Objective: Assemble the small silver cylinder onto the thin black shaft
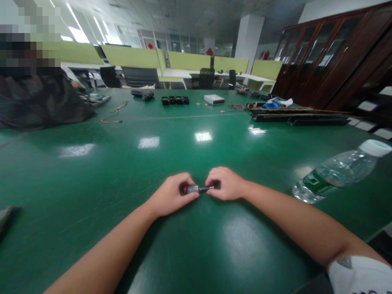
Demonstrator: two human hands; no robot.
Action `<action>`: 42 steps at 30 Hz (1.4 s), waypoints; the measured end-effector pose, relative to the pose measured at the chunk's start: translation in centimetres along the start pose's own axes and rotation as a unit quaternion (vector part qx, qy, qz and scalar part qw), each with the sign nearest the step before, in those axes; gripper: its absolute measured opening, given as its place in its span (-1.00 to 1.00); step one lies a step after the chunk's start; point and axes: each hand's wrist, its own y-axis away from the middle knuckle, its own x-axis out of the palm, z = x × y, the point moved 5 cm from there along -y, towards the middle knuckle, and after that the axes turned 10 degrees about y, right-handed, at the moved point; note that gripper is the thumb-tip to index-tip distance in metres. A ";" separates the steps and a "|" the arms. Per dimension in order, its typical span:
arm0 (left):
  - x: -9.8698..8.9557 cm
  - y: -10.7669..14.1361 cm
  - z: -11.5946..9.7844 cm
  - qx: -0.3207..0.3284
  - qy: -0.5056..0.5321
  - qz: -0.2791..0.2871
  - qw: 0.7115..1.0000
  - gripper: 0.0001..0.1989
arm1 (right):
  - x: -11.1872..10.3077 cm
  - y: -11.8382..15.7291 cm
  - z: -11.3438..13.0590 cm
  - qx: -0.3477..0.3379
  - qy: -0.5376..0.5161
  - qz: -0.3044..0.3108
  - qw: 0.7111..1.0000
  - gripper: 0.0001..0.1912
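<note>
Low over the green table (196, 241), both my hands meet at a short, slim grey-and-black rod (192, 189), whose exact kind I cannot make out. My left hand (173, 194) pinches its thicker grey end between thumb and fingers. From the other side, my right hand (226, 183) has thumb and fingertips closed on the thin dark end. The fingers partly hide both ends of the rod. A clear plastic water bottle (339, 173) with a green label and white cap is to the right, beyond my right forearm.
Black metal rails (315, 116) lie at the far right, with a blue bundle (274, 103) behind. A white box (213, 99), a row of black parts (175, 100) and a cord (114, 112) lie across the far side. Another person (39, 98) is at the left edge.
</note>
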 end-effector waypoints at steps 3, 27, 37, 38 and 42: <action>0.0 0.0 0.2 -0.002 0.000 -0.002 1.000 -0.77 | 0.0 0.1 -0.2 0.010 -0.003 0.005 1.000 -0.92; 0.0 0.0 0.1 -0.018 -0.005 -0.016 1.000 -0.77 | -0.2 0.0 -1.1 0.026 -0.045 0.013 0.999 -0.92; 0.0 0.0 -0.2 -0.023 0.000 -0.005 1.000 -0.75 | 0.7 -0.3 0.7 0.000 -0.008 0.004 1.000 -0.86; 0.0 0.0 -0.1 -0.025 0.002 -0.007 1.000 -0.75 | 0.7 -0.3 0.8 -0.001 -0.007 0.004 1.000 -0.86; 0.0 0.0 0.1 -0.027 0.004 -0.015 1.000 -0.74 | 0.5 -0.4 1.0 -0.007 -0.012 0.006 1.000 -0.86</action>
